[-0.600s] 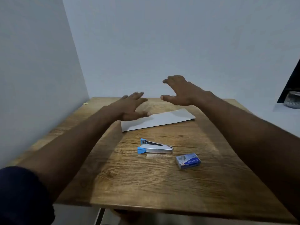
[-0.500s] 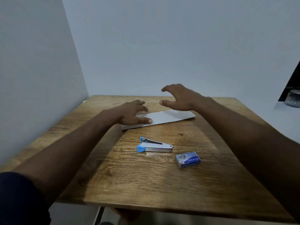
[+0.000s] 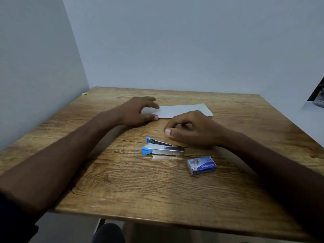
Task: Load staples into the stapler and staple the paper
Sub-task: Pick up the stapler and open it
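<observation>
A small metal stapler (image 3: 164, 148) with blue ends lies on the wooden table (image 3: 140, 190), mid-centre. A blue staple box (image 3: 201, 165) sits just right of it, nearer me. A folded white paper (image 3: 182, 110) lies flat further back. My left hand (image 3: 138, 111) rests on the paper's left end with fingers spread, holding nothing. My right hand (image 3: 191, 130) hovers just behind and right of the stapler, fingers curled loosely, thumb tip near the stapler's rear, with nothing in it.
Pale walls close off the table at the left and back. A tiny yellow scrap (image 3: 84, 93) lies at the far-left corner. A white ledge with a dark object (image 3: 318, 100) is at the right edge. My knee (image 3: 108, 233) shows below the table's front edge.
Both hands came down from above the table. The left hand settled on the paper's left end; the right hand drew back toward me and curled beside the stapler.
</observation>
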